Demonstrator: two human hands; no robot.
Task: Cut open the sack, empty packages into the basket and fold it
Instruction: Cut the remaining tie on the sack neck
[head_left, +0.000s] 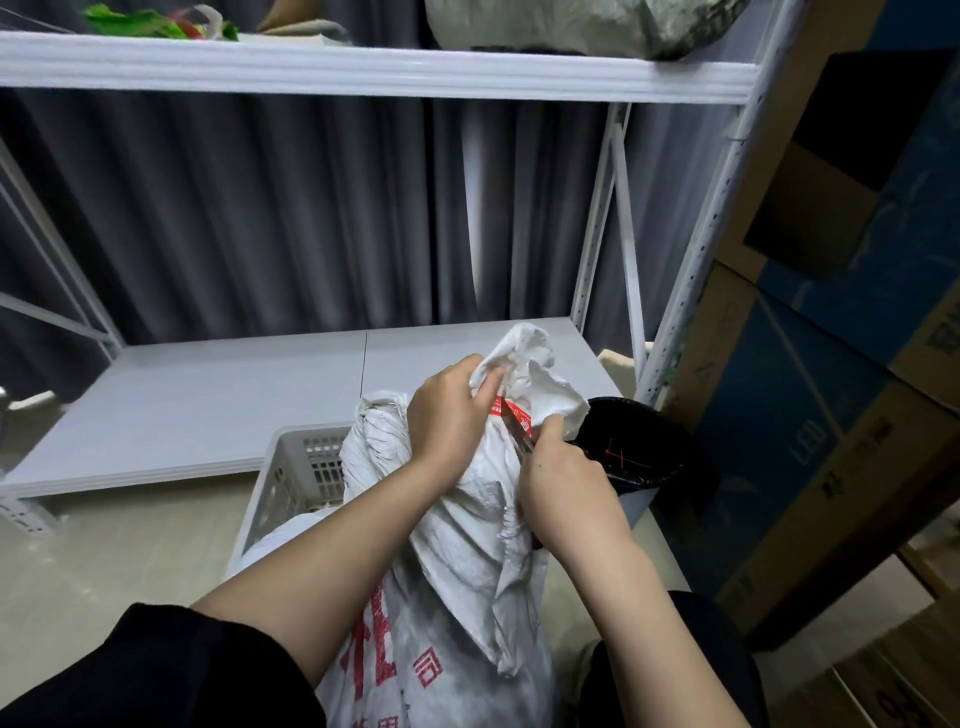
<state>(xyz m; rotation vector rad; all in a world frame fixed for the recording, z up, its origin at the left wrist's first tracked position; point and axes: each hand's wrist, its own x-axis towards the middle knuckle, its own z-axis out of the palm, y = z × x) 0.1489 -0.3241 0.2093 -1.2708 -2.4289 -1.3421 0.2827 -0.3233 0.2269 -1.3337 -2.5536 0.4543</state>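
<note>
Head view: a white woven sack (467, 545) with red printing stood upright between the person's forearms, leaning against the near rim of a pale perforated basket (296, 467) on the floor. Left hand (452, 410) was closed around the bunched neck of the sack, pinching the gathered cloth near a red tag (511, 413). Right hand (561, 488) was curled around scissors (519, 436), blades against the sack just below that tag; handles hidden in the palm. A black-lined bin (634, 441) sat just right of the sack. White metal shelving (363, 67) stood behind, dark curtain (260, 218) beyond, cardboard boxes (831, 364) stacked at right.
</note>
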